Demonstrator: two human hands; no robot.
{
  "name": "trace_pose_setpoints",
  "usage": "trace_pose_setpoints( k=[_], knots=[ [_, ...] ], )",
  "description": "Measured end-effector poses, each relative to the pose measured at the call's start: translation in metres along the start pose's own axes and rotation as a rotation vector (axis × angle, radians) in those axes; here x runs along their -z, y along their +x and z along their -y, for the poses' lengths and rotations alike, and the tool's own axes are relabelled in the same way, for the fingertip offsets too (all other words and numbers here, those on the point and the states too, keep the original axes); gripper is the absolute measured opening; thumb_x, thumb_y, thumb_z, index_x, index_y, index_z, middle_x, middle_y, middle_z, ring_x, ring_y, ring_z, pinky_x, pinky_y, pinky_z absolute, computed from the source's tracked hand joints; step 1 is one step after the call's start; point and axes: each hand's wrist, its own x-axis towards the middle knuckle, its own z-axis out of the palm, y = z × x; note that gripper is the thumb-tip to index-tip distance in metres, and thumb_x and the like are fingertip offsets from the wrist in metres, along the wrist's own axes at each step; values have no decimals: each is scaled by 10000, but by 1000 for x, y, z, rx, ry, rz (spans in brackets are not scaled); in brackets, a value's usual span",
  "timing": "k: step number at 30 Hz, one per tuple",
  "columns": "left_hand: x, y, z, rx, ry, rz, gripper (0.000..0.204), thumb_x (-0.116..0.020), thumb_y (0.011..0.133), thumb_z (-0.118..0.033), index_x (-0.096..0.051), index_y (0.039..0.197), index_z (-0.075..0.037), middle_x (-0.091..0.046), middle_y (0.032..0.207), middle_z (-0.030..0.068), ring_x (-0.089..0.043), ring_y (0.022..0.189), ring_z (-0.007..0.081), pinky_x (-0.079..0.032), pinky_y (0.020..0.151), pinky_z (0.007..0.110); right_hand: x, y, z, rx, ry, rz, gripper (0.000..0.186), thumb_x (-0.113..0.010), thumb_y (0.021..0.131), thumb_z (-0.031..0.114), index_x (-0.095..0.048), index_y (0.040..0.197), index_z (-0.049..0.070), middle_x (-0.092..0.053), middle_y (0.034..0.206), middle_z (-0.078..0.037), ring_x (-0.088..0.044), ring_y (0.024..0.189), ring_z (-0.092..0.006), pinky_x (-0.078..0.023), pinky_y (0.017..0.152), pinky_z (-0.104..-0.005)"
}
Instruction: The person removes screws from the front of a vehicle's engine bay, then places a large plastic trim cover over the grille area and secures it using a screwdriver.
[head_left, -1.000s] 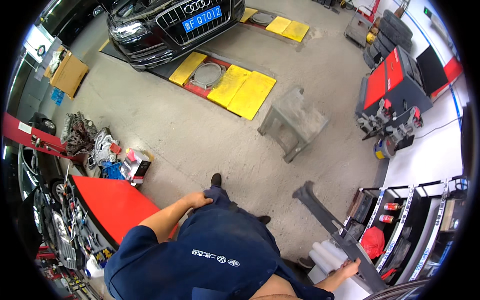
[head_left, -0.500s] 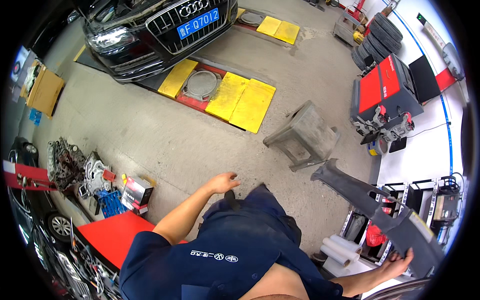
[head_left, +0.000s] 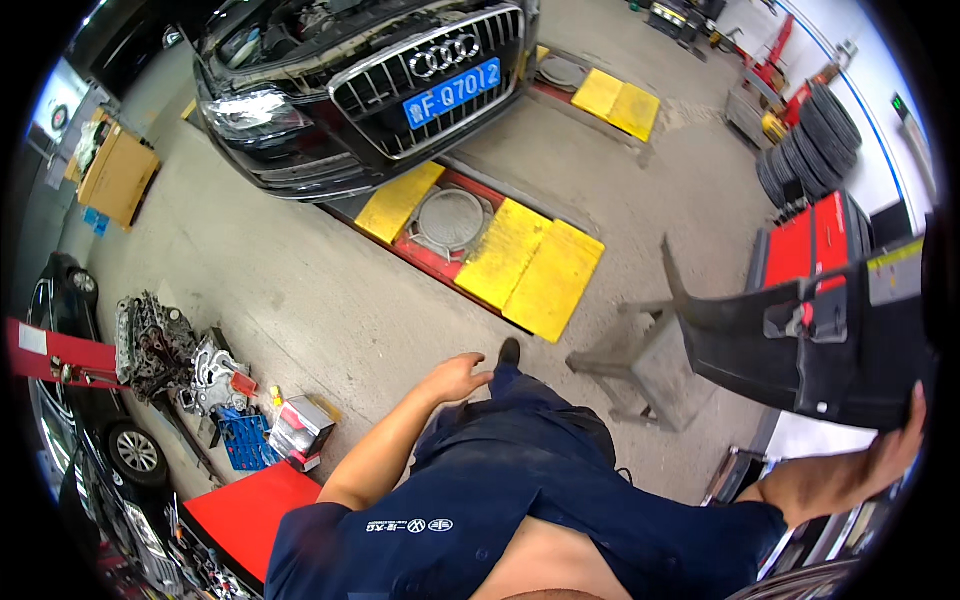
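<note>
In my right hand (head_left: 890, 450) at the right edge I hold a large black plastic trim panel (head_left: 760, 355), raised with a long narrow end pointing up and a cutout with a small red piece in its middle. It partly hides a grey plastic stool (head_left: 640, 365) on the floor. My left hand (head_left: 462, 377) hangs empty in front of my body, fingers apart and slightly bent. My dark foot (head_left: 508, 352) shows just beyond it.
A black car (head_left: 300, 130) with open engine bay stands over yellow ramp plates (head_left: 550, 280). A red machine cabinet (head_left: 800, 240) and stacked tyres (head_left: 815, 140) line the right wall. Left are engine parts (head_left: 155, 340), a cardboard box (head_left: 120, 175) and a red tool cart (head_left: 240, 525).
My right hand has lifted the black panel up and forward, in front of the stool. My left hand has left my trouser leg. I have moved forward, closer to the car and ramp.
</note>
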Motion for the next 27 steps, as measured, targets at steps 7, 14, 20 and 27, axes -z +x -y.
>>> trace_pose_setpoints(
  k=[7, 14, 20, 27],
  knots=[
    [127, 21, 53, 275, -374, -301, 559, -632, 977, -371, -562, 1353, 36, -654, 1280, 233, -670, 1135, 316, -521, 968, 394, -228, 279, 118, -342, 756, -555, 321, -680, 941, 278, -749, 1079, -3, -692, 1110, -231, -697, 963, -278, -561, 899, -345],
    [274, 104, 100, 181, -542, -437, 606, -639, 984, -385, -541, 1358, 81, -658, 1266, 225, -651, 1154, 286, -505, 988, 381, -381, 464, 147, -131, 1197, -679, 307, -496, 907, -79, -626, 1182, -112, -613, 1221, -286, -635, 1090, -400, -545, 984, -508],
    [468, 198, 83, -379, -1166, -501, 980, -648, 923, -572, -237, 1536, 73, -475, 1462, 274, -573, 1253, 330, -467, 1022, 436, -519, 545, 249, -490, 1774, -429, 354, -615, 900, 167, -625, 1196, -26, -652, 1213, -194, -645, 1078, -350, -554, 913, -514],
    [649, 271, 128, -754, -1594, -725, 503, -481, 1024, -504, -578, 1225, -53, -662, 1148, 155, -571, 1215, 356, -449, 1024, 522, -791, 596, 409, -766, 1958, -22, 264, -636, 909, 217, -659, 1127, 70, -713, 1145, -77, -684, 1036, -257, -575, 769, -374]
  ],
)
